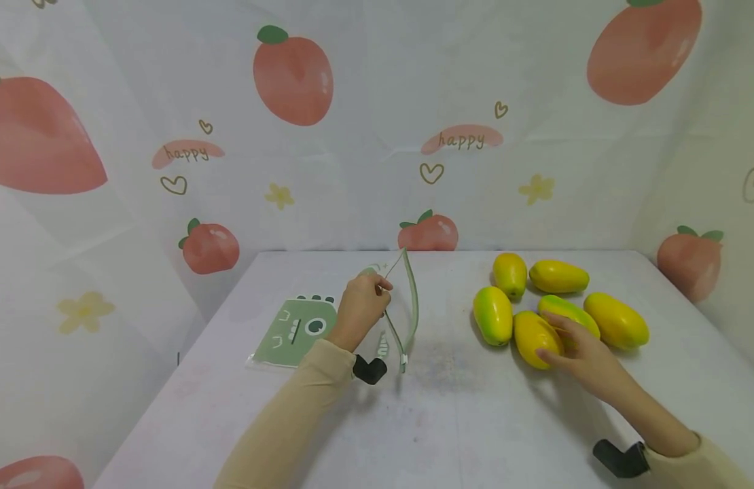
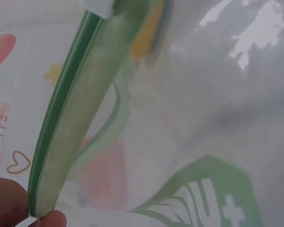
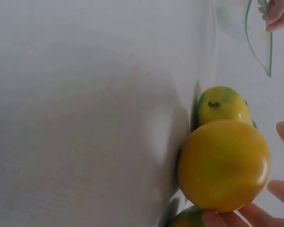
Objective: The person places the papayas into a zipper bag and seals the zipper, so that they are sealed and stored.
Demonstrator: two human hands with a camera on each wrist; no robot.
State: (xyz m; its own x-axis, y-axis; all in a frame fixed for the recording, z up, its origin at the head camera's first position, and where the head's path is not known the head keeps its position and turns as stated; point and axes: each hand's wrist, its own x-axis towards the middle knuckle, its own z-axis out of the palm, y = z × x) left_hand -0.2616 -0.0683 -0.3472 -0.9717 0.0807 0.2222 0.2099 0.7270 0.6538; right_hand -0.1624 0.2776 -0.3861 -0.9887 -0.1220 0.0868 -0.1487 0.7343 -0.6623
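My left hand [image 1: 363, 302] pinches the green-trimmed mouth edge of a clear plastic zip bag [image 2: 66, 109], between thumb and fingertip in the left wrist view. The bag's mouth stands spread in a bow shape, a white slider [image 1: 404, 358] at its near end. On the right, my right hand [image 1: 581, 353] is over the nearest oblong yellow fruit [image 3: 225, 165], mango or papaya in look, with its thumb and fingers spread about it. Low in the right wrist view, fingertips [image 3: 222, 220] meet its side; the thumb appears apart. The fruit rests on the table.
Several similar yellow-green fruits [image 1: 493, 316] cluster around the nearest one. A flat green panel with a one-eyed cartoon face [image 1: 297, 333] lies left of my left hand; whether it belongs to the bag I cannot tell. A printed cloth [image 1: 365, 183] hangs behind the white table [image 1: 450, 428].
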